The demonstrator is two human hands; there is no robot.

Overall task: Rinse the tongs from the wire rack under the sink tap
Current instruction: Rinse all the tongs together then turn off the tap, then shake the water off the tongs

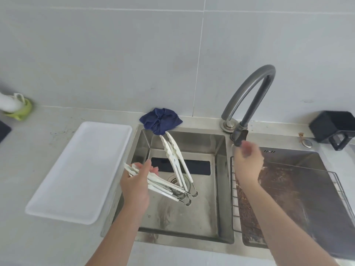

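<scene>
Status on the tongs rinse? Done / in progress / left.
Done: tongs are off the wire rack; the left hand grips several pairs over the left basin.
In hand: the right hand, blurred, is at the tap spout.
Left: no water visible running, and the spout is not over the tongs, so the rinse itself remains.

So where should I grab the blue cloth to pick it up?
Pinch the blue cloth from above, at the raised folds in its bunched middle. It lies crumpled on the sink's back rim, one corner drooping over the basin, so the folds stand up for fingers.
</scene>
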